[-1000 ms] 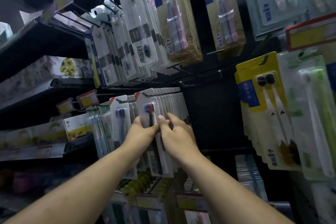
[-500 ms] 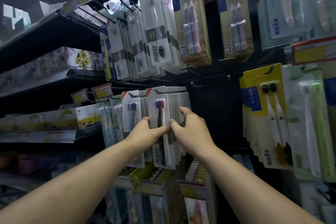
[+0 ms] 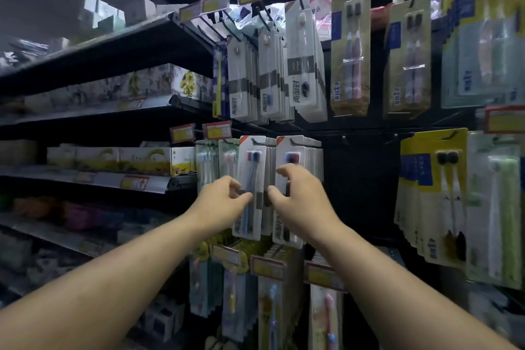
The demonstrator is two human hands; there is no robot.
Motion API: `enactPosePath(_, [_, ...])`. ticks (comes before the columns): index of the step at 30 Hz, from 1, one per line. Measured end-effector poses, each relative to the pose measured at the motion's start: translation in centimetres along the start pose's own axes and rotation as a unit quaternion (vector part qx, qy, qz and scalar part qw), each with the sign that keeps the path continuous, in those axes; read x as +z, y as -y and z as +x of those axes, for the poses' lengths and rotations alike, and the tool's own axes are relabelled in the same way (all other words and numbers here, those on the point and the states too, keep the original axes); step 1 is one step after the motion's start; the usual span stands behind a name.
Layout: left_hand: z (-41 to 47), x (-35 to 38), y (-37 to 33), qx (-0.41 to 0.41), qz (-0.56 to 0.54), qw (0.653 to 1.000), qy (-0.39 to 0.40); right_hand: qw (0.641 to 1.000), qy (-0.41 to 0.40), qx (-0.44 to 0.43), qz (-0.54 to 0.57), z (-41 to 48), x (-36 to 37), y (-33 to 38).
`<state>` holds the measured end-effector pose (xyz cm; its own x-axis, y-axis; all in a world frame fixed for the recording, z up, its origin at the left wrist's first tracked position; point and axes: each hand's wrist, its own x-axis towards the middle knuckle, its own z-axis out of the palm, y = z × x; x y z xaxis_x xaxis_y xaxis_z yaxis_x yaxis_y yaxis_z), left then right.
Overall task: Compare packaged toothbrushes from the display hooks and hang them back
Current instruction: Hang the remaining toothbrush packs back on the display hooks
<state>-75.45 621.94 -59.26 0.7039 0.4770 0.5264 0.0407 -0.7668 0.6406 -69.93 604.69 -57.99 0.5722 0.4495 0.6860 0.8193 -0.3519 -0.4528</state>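
Observation:
Two rows of white toothbrush packs hang side by side on display hooks at the centre. My left hand point(image 3: 224, 203) pinches the left edge of the front pack of the left row point(image 3: 252, 170), which holds a blue-handled brush. My right hand point(image 3: 299, 197) has its thumb at the left edge and its curled fingers over the front of the front pack of the right row point(image 3: 297, 150), which shows a red and blue brush head. Both packs still hang on their hooks.
More white packs point(image 3: 305, 71) and beige twin packs point(image 3: 350, 48) hang above. Yellow packs point(image 3: 434, 196) and green packs point(image 3: 500, 207) hang at the right. Boxed goods fill the shelves point(image 3: 147, 183) at the left. Price tags point(image 3: 217, 130) jut from the hook ends.
My hands have moved apart: the left hand shifted from the right row's front pack to the neighbouring left pack. The view has swung so the display sits further right.

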Motion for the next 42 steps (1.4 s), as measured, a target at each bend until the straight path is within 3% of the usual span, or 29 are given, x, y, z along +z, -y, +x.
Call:
enactPosePath(11, [5.7, 2.3, 2.0, -0.046, -0.142, 0.989, 0.001, 0.981, 0.023, 0.163, 0.099, 5.8, 5.8, 1.5])
enactPosePath(21, [8.2, 5.3, 3.5, -0.070, -0.209, 0.975, 0.037, 0.951, 0.012, 0.239, 0.194, 8.0, 8.5, 0.0])
enactPosePath(26, [8.6, 6.0, 4.1, -0.068, -0.244, 0.964, 0.076, 0.952, 0.007, 0.236, 0.194, 8.1, 8.9, -0.5])
enactPosePath(32, [8.7, 5.7, 3.8, -0.081, -0.287, 0.953, 0.053, 0.946, 0.012, 0.245, 0.210, 8.0, 9.2, -0.8])
enactPosePath(38, [7.5, 5.3, 5.0, -0.041, -0.208, 0.977, 0.015, 0.954, -0.003, 0.212, 0.211, 6.1, 9.0, -0.8])
enactPosePath(42, [5.8, 4.7, 6.2, -0.025, -0.134, 0.990, 0.035, 0.965, -0.011, 0.167, 0.201, 4.3, 9.8, -1.0])
